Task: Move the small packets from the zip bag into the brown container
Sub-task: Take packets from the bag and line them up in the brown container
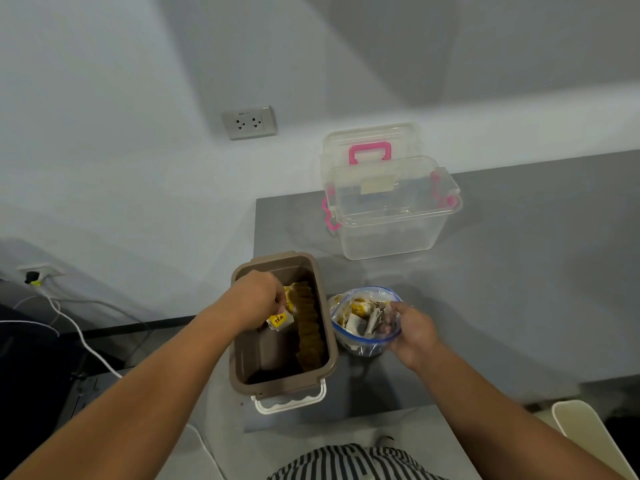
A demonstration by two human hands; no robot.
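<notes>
Lower centre, the left hand (258,299) pinches a tea packet (279,320) just inside the brown container (266,351) while the right hand (412,332) grips the rim of the zip bag (360,344) immediately right of it; a tug there could tip the bag, spilling its remaining packets (360,310).

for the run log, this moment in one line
left grip: pinches tea packet inside brown container | right grip: holds zip bag rim | more packets inside
</notes>
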